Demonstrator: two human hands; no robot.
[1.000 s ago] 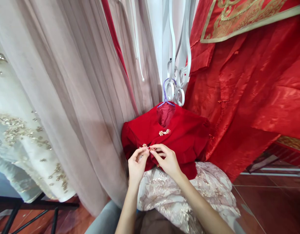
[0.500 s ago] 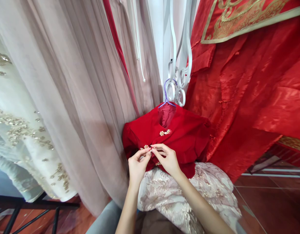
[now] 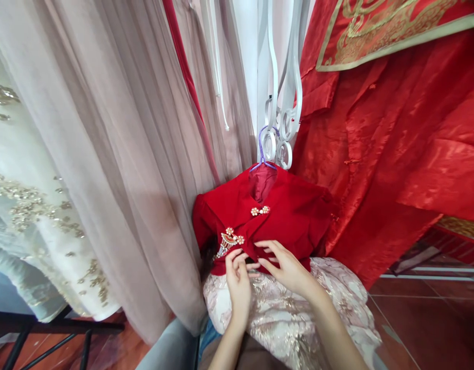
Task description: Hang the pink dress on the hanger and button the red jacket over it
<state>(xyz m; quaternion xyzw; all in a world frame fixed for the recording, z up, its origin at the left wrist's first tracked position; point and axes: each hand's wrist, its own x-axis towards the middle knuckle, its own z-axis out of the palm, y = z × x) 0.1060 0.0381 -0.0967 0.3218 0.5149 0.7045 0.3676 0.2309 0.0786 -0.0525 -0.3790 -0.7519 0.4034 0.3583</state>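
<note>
A red velvet jacket [image 3: 291, 216] with short sleeves hangs from a purple hanger [image 3: 262, 154] in front of me. A flower-shaped pearl clasp [image 3: 260, 210] joins its front near the collar. Lower and to the left is a jewelled brooch [image 3: 227, 241] with flowers and dangling beads. My left hand [image 3: 239, 277] lies at the jacket's lower front just below the brooch, its fingers bent but apart. To its right, my right hand [image 3: 287, 264] has its fingers spread at the edge of the front opening. The jacket's lowest part between the hands is partly hidden.
A pale brocade skirt [image 3: 294, 313] with gold thread spreads below the jacket. Pinkish drapes [image 3: 137, 154] hang at the left, beside a white gown with gold sequins [image 3: 29, 200]. Red satin garments [image 3: 395, 139] hang at the right. A white scrolled metal stand [image 3: 285, 154] holds the hanger.
Both hands have let go of the flower clasp at the brooch and moved down to the jacket's lower front. Their pinched fingers have come apart, and the brooch is now uncovered.
</note>
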